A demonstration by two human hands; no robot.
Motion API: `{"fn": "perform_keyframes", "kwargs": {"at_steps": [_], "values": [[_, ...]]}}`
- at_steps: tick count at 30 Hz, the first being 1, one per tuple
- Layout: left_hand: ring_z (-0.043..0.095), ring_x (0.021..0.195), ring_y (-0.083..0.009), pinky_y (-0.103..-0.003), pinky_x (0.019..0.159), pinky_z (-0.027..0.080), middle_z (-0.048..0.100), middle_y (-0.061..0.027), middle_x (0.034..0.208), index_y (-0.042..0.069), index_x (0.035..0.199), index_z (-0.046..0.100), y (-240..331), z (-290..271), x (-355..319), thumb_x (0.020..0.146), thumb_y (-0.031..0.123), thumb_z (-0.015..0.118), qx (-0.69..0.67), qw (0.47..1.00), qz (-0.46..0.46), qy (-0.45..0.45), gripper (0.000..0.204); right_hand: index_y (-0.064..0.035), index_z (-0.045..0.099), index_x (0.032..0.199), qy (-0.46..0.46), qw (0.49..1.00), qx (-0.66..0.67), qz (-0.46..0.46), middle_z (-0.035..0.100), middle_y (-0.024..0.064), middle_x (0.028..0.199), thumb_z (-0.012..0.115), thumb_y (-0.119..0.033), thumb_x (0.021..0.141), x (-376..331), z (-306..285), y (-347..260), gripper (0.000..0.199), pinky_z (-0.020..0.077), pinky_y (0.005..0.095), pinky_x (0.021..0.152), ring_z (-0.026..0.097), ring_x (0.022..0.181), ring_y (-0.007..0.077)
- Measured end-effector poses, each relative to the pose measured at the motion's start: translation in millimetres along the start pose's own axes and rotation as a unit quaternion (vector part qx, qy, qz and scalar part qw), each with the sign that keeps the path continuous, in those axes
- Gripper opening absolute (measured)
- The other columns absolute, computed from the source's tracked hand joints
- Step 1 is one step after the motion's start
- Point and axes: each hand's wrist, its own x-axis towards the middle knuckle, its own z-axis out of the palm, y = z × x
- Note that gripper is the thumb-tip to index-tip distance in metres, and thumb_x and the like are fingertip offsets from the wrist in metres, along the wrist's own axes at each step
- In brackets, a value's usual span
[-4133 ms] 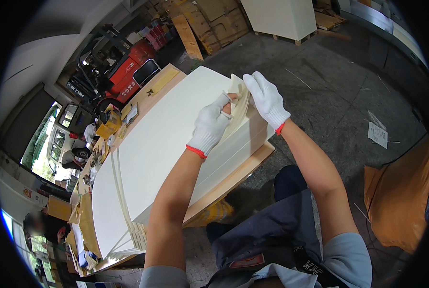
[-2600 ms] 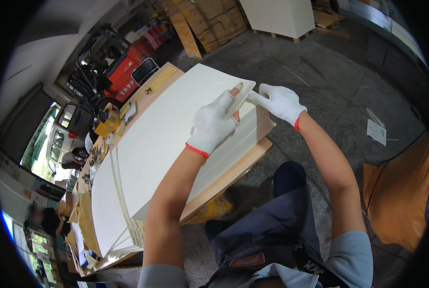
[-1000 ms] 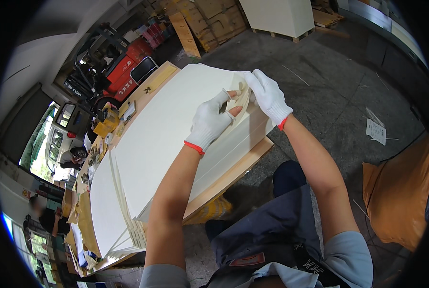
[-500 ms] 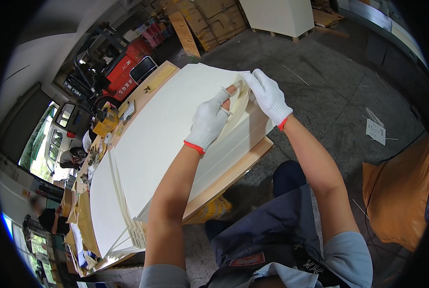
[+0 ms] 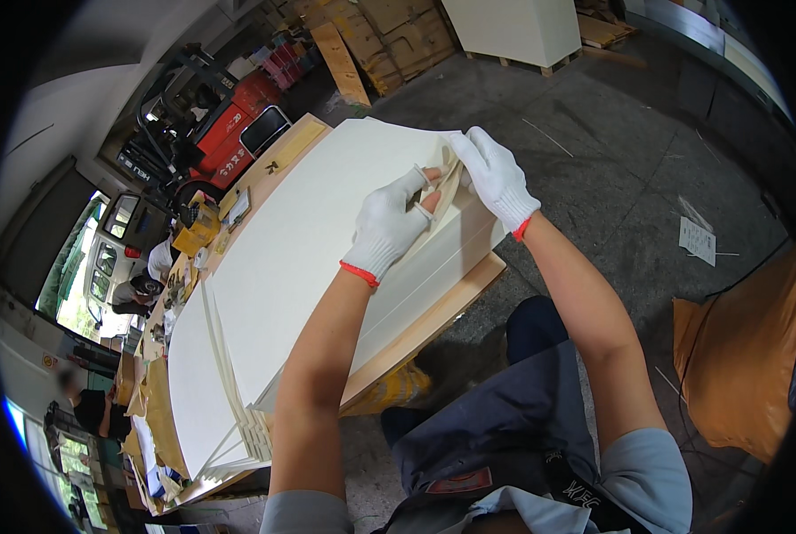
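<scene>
A thick stack of large white paper sheets (image 5: 300,222) lies before me, its right-hand corner bent up in a curl. My right hand (image 5: 497,178), in a white knitted glove with a red cuff, is closed round that raised corner; its fingertips are partly hidden behind the sheets. My left hand (image 5: 393,216) wears a similar glove with bare fingertips. Its thumb and a finger are spread, touching the bowed sheet edges just left of my right hand. Several sheet edges separate there. A second white stack (image 5: 197,374) with fanned edges lies nearer on the left.
The stacks rest on a wooden board (image 5: 433,331). Small tools and boxes line the wooden table (image 5: 251,200) beyond. A red forklift (image 5: 224,133) stands at the far left, cartons (image 5: 393,44) at the back. An orange sack (image 5: 740,356) sits at right. Two people are at the left.
My left thumb and finger have spread further apart at the sheet edges, and the bent sheets have shifted slightly. My right hand stays at the corner.
</scene>
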Motion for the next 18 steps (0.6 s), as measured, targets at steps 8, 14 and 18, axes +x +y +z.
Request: {"fn": "perform_keyframes", "kwargs": {"at_steps": [8, 14, 18], "values": [[0.070, 0.091, -0.0237, -0.032, 0.085, 0.052, 0.073, -0.0140, 0.100, 0.016, 0.129, 0.066, 7.1, -3.3, 0.0, 0.101, 0.024, 0.056, 0.018, 1.000, -0.015, -0.016, 0.031, -0.0062, 0.062, 0.105, 0.016, 1.000, -0.001, -0.008, 0.068, 0.0152, 0.088, 0.042, -0.056, 0.100, 1.4, 3.7, 3.1, 0.053, 0.0483, 0.0407, 0.078, 0.067, 0.084, 0.0306], [0.069, 0.085, -0.0223, -0.032, 0.080, 0.053, 0.072, -0.0127, 0.098, 0.014, 0.130, 0.065, -0.4, 3.0, -1.2, 0.093, 0.031, 0.070, 0.028, 0.999, 0.027, 0.007, 0.041, -0.0069, 0.056, 0.092, 0.046, 0.999, 0.009, -0.025, 0.057, 0.0083, 0.073, 0.048, -0.050, 0.102, 0.5, 7.1, 3.6, 0.045, 0.0470, 0.0337, 0.066, 0.059, 0.066, 0.0177], [0.069, 0.086, -0.0220, -0.032, 0.081, 0.053, 0.073, -0.0131, 0.099, 0.013, 0.130, 0.065, -0.6, 1.8, -0.2, 0.091, 0.032, 0.073, 0.022, 1.000, 0.011, 0.000, 0.044, -0.0069, 0.061, 0.103, 0.022, 1.000, 0.002, -0.013, 0.068, 0.0159, 0.088, 0.041, -0.056, 0.100, -0.3, 4.9, 2.5, 0.053, 0.0485, 0.0422, 0.077, 0.067, 0.085, 0.0328]]}}
